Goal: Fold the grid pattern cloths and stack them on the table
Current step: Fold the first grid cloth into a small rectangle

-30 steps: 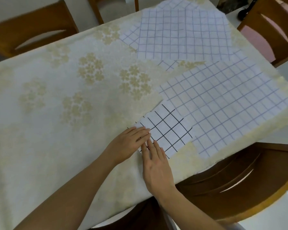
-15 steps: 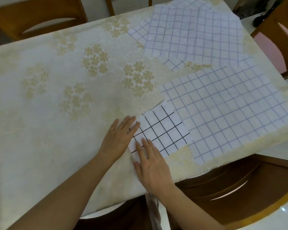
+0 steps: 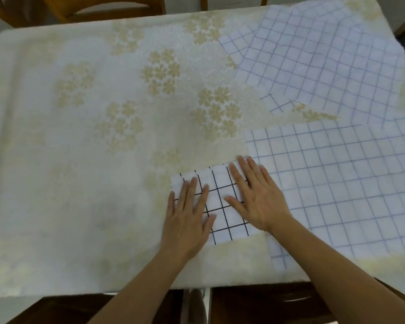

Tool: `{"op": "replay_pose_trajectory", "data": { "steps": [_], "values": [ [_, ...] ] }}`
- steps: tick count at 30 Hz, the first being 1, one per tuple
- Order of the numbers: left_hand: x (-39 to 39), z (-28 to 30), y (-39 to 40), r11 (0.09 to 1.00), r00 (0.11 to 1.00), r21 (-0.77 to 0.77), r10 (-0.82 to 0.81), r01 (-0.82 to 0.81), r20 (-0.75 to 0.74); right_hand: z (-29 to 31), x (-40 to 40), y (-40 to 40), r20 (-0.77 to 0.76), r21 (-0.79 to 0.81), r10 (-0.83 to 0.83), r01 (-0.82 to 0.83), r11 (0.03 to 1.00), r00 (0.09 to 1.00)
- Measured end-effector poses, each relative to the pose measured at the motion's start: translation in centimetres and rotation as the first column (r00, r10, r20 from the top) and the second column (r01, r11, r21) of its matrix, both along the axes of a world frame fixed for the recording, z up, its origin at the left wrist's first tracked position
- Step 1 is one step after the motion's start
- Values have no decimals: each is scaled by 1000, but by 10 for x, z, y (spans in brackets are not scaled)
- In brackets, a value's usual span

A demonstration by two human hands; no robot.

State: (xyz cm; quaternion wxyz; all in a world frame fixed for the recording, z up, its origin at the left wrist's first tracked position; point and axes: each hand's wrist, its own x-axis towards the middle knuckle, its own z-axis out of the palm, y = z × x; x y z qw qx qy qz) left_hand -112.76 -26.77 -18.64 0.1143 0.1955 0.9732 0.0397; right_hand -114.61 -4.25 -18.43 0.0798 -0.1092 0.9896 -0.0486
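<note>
Both hands press flat on a small folded black-grid cloth (image 3: 222, 202) near the front edge of the desk (image 3: 80, 160), the left hand (image 3: 187, 220) and right hand (image 3: 255, 202) with fingers (image 3: 235, 174) straight and spread, clamped on nothing. The step appears to be smoothing the finished fold; next would likely be reaching beyond the right fingertips for an unfolded cloth. A large blue-grid cloth (image 3: 337, 183) lies spread just right of the fingers, tucked partly under the folded one. Farther beyond, more blue-grid cloths (image 3: 313, 54) overlap. Wooden chairs (image 3: 267, 305) ring the desk.
</note>
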Motion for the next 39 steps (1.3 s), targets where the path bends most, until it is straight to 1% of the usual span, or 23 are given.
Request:
{"op": "replay_pose_trajectory", "data": {
  "steps": [3,5,9,12,14,18,21,25,30,34,39],
  "values": [
    [-7,-4,2,1000,1000,-4,0,0,3,-9,0,9,12,-10,-40,40,999,999],
    [-9,-5,3,1000,1000,-20,4,-4,5,-11,1,13,1,-33,-38,38,999,999],
    [-7,1,7,999,999,-22,28,-29,-16,-7,5,14,-70,-66,-32,27,997,997],
    [-3,1,13,1000,999,-5,24,-24,-33,-6,9,13,-113,-81,19,-28,996,993],
    [1,-3,15,1000,999,1,27,-27,-26,-9,9,14,-98,-76,46,-53,996,994],
    [9,-8,14,999,998,5,51,-50,-23,-15,7,17,-36,-46,27,-29,998,999],
    [11,-6,14,998,997,-2,61,-62,-39,-13,8,16,-49,-47,30,-32,998,998],
    [15,-3,19,1000,998,15,22,-21,-59,-9,20,10,-98,-84,67,-75,994,993],
    [19,-11,15,999,999,28,45,-44,-19,-14,26,10,-62,-79,67,-72,994,996],
    [19,-10,15,998,998,26,57,-56,-18,-12,28,11,-60,-76,52,-56,996,997],
    [21,-11,10,996,996,33,88,-87,-21,-12,32,15,-31,-33,23,-25,999,999]
  ]
}}
